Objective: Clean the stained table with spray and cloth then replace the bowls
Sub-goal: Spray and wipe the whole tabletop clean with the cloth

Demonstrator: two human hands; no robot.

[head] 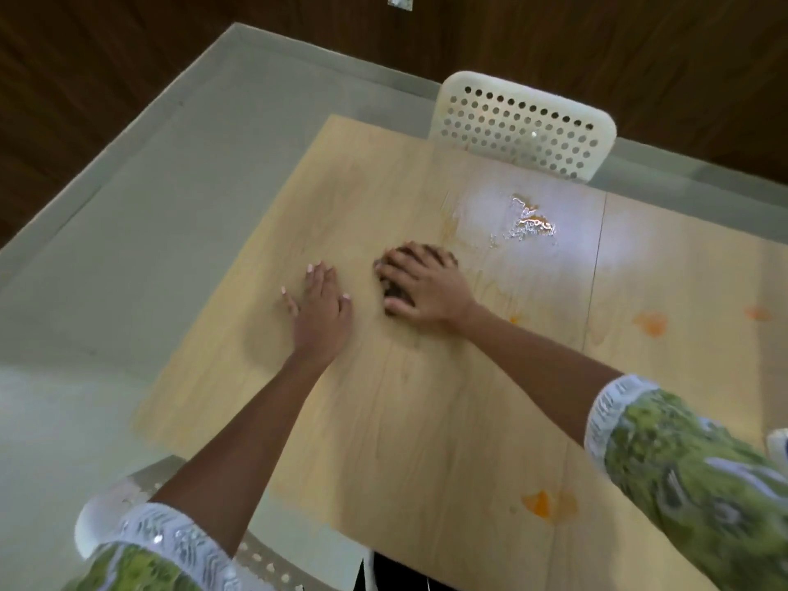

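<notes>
Several orange stains (543,505) left on wooden table (426,420), plus wet sprayed patch (528,223) unwiped. Mid-wipe, judging by this: right hand (422,287) spread, pressing dark cloth (394,292) down; left hand (320,309) flat, fingers splayed. No bowls visible.

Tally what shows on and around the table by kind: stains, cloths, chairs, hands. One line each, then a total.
Orange stains on the table: 5 – near edge, beside the right forearm, right side, far right, wet glossy patch
Dark cloth: 1, under the right hand
White perforated chairs: 2 – far, near
Hands: 2, left hand flat on the wood
Total: 10
</notes>
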